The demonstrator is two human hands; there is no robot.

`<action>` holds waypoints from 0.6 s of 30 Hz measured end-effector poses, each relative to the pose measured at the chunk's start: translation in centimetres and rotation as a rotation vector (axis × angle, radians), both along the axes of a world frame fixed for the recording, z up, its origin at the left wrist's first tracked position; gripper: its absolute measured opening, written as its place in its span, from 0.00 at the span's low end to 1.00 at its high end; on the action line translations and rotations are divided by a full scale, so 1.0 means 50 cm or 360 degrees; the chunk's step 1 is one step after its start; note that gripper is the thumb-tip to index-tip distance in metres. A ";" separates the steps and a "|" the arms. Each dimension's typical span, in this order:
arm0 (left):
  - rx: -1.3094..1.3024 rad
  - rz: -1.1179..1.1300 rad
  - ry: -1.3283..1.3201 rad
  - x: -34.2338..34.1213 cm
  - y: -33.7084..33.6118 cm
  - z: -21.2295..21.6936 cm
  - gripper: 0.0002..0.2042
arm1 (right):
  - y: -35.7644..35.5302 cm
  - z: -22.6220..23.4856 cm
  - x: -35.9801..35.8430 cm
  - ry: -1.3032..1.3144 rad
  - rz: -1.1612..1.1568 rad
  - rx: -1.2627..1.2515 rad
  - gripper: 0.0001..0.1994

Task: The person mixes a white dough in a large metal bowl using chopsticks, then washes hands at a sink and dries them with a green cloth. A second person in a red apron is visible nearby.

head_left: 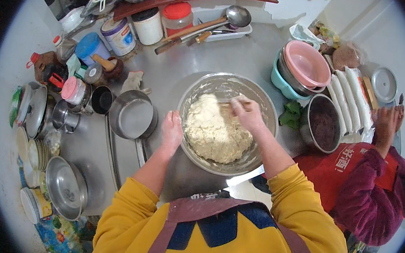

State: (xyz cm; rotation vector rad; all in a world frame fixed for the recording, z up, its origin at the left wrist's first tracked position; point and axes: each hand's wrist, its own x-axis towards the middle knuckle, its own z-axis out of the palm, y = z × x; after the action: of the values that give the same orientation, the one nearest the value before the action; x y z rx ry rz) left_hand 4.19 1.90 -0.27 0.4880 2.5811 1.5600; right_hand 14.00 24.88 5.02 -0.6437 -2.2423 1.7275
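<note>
A large steel mixing bowl (269,147) stands on the metal counter in front of me, with pale, lumpy dough (221,133) inside and smears up its wall. My left hand (172,129) grips the bowl's left rim, its fingers closed. Over the right part of the dough, my right hand (248,113) is closed around a thin wooden stick-like utensil (225,101). Motion blurs that utensil, and its far end cannot be made out against the dough.
Left of the bowl is an empty steel pot (133,115). Nested pink and teal basins (309,63) and a pot of dark contents (322,122) stand right, beside a co-worker's purple sleeve (370,194). A ladle (238,17) and jars (147,26) line the back.
</note>
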 end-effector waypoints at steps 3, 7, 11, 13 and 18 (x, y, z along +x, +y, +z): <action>-0.0019 0.0040 -0.0041 -0.005 0.002 -0.003 0.17 | 0.004 0.064 0.038 0.0055 0.0449 0.0036 0.10; -0.0063 0.0051 0.0009 -0.003 0.002 -0.009 0.18 | 0.128 0.125 0.064 0.0226 -0.0038 0.0225 0.14; -0.0036 0.0092 0.0115 0.001 0.002 -0.015 0.17 | 0.100 0.050 0.057 -0.0289 -0.0306 0.0142 0.12; 0.0012 0.0060 -0.0012 0.000 0.002 -0.019 0.17 | 0.049 0.026 0.050 -0.0140 -0.0143 0.0013 0.13; -0.0007 0.0028 0.0139 -0.006 0.000 -0.026 0.16 | 0.091 0.109 0.060 0.0021 0.0144 -0.0011 0.14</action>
State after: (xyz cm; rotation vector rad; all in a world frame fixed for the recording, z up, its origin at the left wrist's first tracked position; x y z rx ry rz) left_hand 3.89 1.92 -1.56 0.5468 2.6591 1.5723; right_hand 17.02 29.44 10.45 -0.5383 -2.2905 1.7762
